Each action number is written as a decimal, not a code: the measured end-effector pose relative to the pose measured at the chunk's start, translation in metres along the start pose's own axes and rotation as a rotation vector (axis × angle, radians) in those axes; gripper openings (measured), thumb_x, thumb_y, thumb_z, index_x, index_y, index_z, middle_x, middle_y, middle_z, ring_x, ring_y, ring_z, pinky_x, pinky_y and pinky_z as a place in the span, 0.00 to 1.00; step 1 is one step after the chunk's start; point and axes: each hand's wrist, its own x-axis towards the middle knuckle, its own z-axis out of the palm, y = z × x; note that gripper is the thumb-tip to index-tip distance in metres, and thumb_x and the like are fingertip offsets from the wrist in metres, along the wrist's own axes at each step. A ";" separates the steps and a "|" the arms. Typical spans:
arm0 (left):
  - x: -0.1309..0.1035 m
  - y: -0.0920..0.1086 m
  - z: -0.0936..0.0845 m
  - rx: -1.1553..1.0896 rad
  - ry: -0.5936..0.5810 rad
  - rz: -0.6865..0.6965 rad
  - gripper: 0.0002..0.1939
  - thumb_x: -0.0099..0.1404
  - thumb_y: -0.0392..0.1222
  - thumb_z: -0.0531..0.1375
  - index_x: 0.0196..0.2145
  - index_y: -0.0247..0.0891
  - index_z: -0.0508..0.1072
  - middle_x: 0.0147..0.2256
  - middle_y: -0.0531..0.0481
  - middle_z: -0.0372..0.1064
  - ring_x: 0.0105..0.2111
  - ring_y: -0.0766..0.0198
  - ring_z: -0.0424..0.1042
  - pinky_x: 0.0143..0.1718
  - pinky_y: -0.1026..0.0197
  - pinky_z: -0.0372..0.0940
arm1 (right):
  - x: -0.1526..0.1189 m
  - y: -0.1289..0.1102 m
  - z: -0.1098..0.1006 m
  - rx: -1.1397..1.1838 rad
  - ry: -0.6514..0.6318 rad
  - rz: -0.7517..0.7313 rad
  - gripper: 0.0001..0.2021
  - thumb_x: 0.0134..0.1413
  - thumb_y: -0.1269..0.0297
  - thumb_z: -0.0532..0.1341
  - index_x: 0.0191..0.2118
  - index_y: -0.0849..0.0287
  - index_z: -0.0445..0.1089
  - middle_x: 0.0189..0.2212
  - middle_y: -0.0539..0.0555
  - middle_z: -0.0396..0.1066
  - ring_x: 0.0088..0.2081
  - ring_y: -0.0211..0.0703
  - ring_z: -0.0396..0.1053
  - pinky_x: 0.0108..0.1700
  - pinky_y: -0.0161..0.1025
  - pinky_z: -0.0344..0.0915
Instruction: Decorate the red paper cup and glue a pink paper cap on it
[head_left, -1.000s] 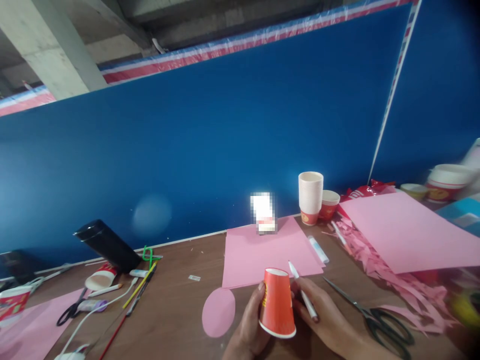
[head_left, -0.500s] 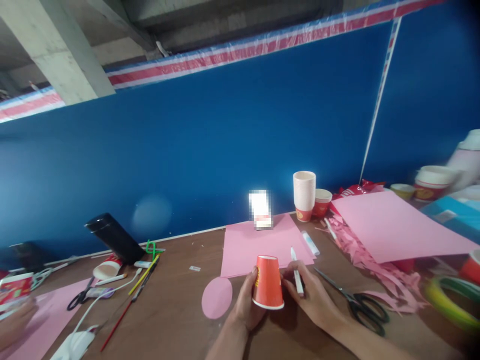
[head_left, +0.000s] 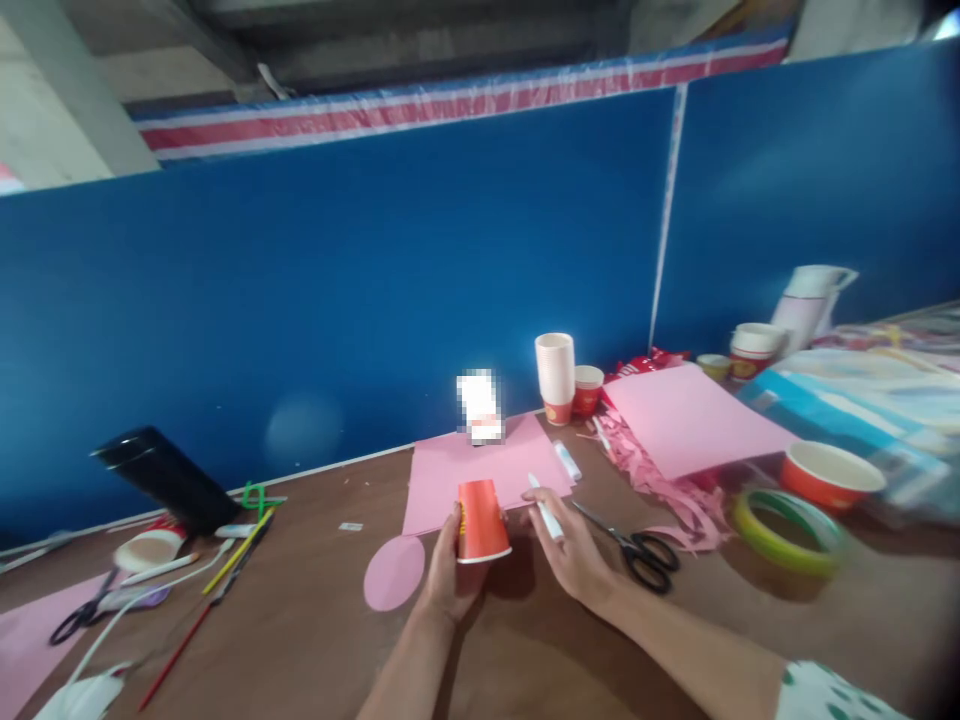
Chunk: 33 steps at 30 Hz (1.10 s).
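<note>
Wrapped round a red paper cup [head_left: 481,522], my left hand [head_left: 448,570] holds it upside down, its white rim toward me. To its right, apart from the cup, my right hand [head_left: 574,555] grips a slim white pen [head_left: 549,518] between thumb and fingers. A pink paper oval [head_left: 394,573] lies on the table left of my left hand. Beyond the cup is a pink paper sheet [head_left: 442,480] with a glue stick [head_left: 568,461] at its right edge. Black-handled scissors [head_left: 646,558] lie right of my right hand.
Stacked paper cups [head_left: 555,380] stand by the blue partition [head_left: 375,270]. Pink shreds [head_left: 660,480], a paper bowl [head_left: 831,476] and green-yellow tape [head_left: 787,530] are at right. A black bottle [head_left: 169,480], brushes [head_left: 180,655] and a white cable [head_left: 127,610] lie at left.
The view has swung right, so things sit further left. My right hand has drawn away from the cup, still gripping the pen. The other person's hand at far left has left the view.
</note>
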 end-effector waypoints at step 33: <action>0.001 -0.008 0.006 0.106 0.084 0.129 0.15 0.59 0.49 0.61 0.37 0.33 0.72 0.37 0.46 0.73 0.38 0.60 0.72 0.48 0.56 0.63 | -0.008 -0.033 -0.014 0.030 -0.051 -0.286 0.06 0.60 0.71 0.51 0.39 0.58 0.64 0.30 0.54 0.68 0.32 0.42 0.66 0.37 0.40 0.65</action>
